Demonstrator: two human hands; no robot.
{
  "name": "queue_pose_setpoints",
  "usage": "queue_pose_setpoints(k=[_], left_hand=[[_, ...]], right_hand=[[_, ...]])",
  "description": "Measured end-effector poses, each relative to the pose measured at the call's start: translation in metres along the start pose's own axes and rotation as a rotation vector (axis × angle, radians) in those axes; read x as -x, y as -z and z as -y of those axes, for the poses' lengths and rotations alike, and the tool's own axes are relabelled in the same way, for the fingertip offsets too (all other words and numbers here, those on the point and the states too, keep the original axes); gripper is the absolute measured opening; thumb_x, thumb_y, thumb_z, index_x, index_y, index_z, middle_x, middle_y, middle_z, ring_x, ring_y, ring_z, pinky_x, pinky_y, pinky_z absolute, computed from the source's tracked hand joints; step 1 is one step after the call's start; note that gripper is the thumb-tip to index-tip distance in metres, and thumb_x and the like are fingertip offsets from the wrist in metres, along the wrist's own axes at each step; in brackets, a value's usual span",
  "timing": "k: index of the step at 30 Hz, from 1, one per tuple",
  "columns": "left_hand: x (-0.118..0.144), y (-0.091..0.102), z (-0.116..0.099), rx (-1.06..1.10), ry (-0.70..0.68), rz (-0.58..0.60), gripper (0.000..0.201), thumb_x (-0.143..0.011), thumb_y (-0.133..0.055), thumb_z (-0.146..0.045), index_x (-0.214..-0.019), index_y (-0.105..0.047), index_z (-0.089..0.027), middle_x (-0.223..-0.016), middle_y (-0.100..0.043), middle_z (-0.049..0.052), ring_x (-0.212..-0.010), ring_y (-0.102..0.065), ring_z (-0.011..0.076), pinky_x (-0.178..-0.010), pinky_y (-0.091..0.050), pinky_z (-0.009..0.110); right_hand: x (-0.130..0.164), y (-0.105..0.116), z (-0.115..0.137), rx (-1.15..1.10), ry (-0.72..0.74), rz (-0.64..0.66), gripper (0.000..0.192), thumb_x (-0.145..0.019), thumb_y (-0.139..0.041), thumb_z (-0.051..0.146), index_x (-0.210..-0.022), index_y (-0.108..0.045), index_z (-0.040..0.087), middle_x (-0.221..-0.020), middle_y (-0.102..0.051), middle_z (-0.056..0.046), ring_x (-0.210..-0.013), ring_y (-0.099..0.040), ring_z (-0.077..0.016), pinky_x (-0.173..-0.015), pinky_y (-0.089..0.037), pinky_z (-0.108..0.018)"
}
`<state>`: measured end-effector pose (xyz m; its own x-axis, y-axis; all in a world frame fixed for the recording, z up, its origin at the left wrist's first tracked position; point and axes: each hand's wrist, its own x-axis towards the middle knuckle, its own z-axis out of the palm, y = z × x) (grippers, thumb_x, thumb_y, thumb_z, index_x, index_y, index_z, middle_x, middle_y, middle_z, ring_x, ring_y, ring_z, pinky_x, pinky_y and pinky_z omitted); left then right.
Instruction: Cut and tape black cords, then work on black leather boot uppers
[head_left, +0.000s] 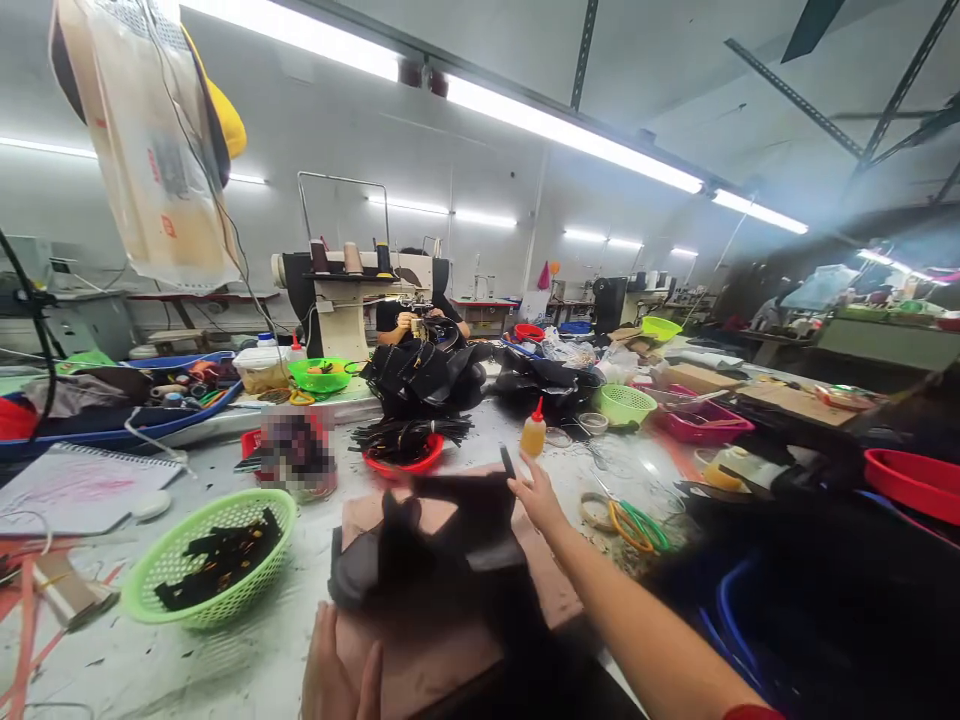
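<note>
My right hand [534,496] reaches forward over the worktable and pinches a thin dark tool [508,461] upright between its fingers. Just left of it lie black leather pieces [450,540] on a brownish work board [420,640]. My left hand [341,675] lies flat on the near edge of that board, fingers together, holding nothing. A small yellow glue bottle [533,431] with a red cap stands just beyond the right hand.
A green basket [206,560] of black parts sits at the left, a red dish [405,455] of black strips ahead, green-and-yellow scissors [634,525] at the right. Another person works behind a sewing machine [345,290] across the table. Red and pink trays [911,480] crowd the right side.
</note>
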<state>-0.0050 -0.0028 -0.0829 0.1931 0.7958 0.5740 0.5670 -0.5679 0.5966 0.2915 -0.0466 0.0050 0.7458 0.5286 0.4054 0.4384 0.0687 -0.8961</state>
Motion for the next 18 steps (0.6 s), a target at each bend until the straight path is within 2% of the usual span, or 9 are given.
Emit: queue_pose_setpoints(k=[4, 7, 9, 11, 13, 14, 16, 18], left_hand=[[-0.002, -0.001, -0.005, -0.021, -0.096, -0.04, 0.067, -0.086, -0.039, -0.035, -0.142, -0.005, -0.022, -0.145, -0.026, 0.013, -0.128, -0.033, 0.0324, -0.1, -0.036, 0.053], [-0.003, 0.0, -0.003, -0.096, -0.172, -0.062, 0.073, -0.083, -0.043, -0.037, -0.142, -0.004, -0.019, -0.143, -0.028, 0.015, -0.124, -0.037, 0.0352, -0.094, -0.041, 0.054], [-0.003, 0.005, 0.001, -0.135, -0.278, -0.043, 0.074, -0.082, -0.044, -0.032, -0.142, -0.005, -0.017, -0.143, -0.028, 0.016, -0.124, -0.038, 0.0344, -0.092, -0.043, 0.052], [-0.003, 0.013, 0.003, -0.173, -0.496, 0.071, 0.075, -0.079, -0.048, -0.027, -0.142, -0.008, -0.018, -0.141, -0.035, 0.014, -0.123, -0.041, 0.0304, -0.092, -0.046, 0.044], [-0.003, 0.021, 0.001, -0.224, -0.756, 0.245, 0.077, -0.072, -0.054, -0.026, -0.141, -0.02, -0.02, -0.136, -0.045, 0.012, -0.12, -0.046, 0.0277, -0.091, -0.048, 0.037], [-0.003, 0.024, -0.002, -0.265, -0.834, 0.31, 0.076, -0.068, -0.057, -0.024, -0.138, -0.028, -0.02, -0.133, -0.048, 0.012, -0.118, -0.048, 0.0281, -0.09, -0.048, 0.036], [-0.001, 0.026, -0.015, -0.343, -0.871, 0.346, 0.071, -0.06, -0.057, -0.019, -0.13, -0.043, -0.016, -0.128, -0.053, 0.014, -0.113, -0.053, 0.0299, -0.086, -0.05, 0.036], [0.0, 0.026, -0.033, -0.337, -0.806, 0.324, 0.058, -0.059, -0.05, -0.012, -0.117, -0.057, -0.017, -0.12, -0.06, 0.011, -0.106, -0.059, 0.0273, -0.083, -0.051, 0.035]], right_hand=[[0.022, 0.009, -0.051, 0.028, -0.061, -0.033, 0.035, -0.076, -0.051, 0.028, -0.108, -0.054, 0.014, -0.092, -0.063, -0.008, -0.074, -0.063, -0.0185, -0.062, -0.052, -0.033], [0.026, 0.016, -0.071, 0.046, -0.063, -0.007, 0.033, -0.078, -0.044, 0.02, -0.109, -0.052, 0.016, -0.091, -0.062, -0.007, -0.075, -0.062, -0.0171, -0.06, -0.052, -0.029], [0.03, 0.021, -0.078, 0.063, -0.041, 0.046, 0.04, -0.072, -0.04, 0.014, -0.11, -0.053, 0.019, -0.097, -0.061, -0.009, -0.083, -0.062, -0.0183, -0.064, -0.054, -0.03], [0.039, 0.029, -0.079, 0.078, 0.01, 0.134, 0.05, -0.066, -0.041, 0.009, -0.112, -0.054, 0.021, -0.113, -0.056, -0.01, -0.098, -0.058, -0.02, -0.075, -0.053, -0.034], [0.051, 0.037, -0.075, 0.081, 0.081, 0.25, 0.055, -0.061, -0.043, 0.006, -0.111, -0.058, 0.024, -0.128, -0.047, -0.008, -0.114, -0.049, -0.0217, -0.091, -0.045, -0.039], [0.056, 0.041, -0.072, 0.104, 0.145, 0.329, 0.055, -0.061, -0.044, 0.004, -0.109, -0.061, 0.026, -0.133, -0.044, -0.007, -0.121, -0.043, -0.0228, -0.096, -0.04, -0.042], [0.061, 0.046, -0.062, 0.178, 0.309, 0.494, 0.049, -0.063, -0.045, 0.002, -0.101, -0.066, 0.026, -0.134, -0.044, -0.007, -0.126, -0.036, -0.0259, -0.101, -0.03, -0.05], [0.06, 0.045, -0.05, 0.232, 0.461, 0.62, 0.041, -0.067, -0.046, 0.003, -0.091, -0.069, 0.025, -0.124, -0.055, -0.009, -0.121, -0.043, -0.0277, -0.101, -0.025, -0.056]])
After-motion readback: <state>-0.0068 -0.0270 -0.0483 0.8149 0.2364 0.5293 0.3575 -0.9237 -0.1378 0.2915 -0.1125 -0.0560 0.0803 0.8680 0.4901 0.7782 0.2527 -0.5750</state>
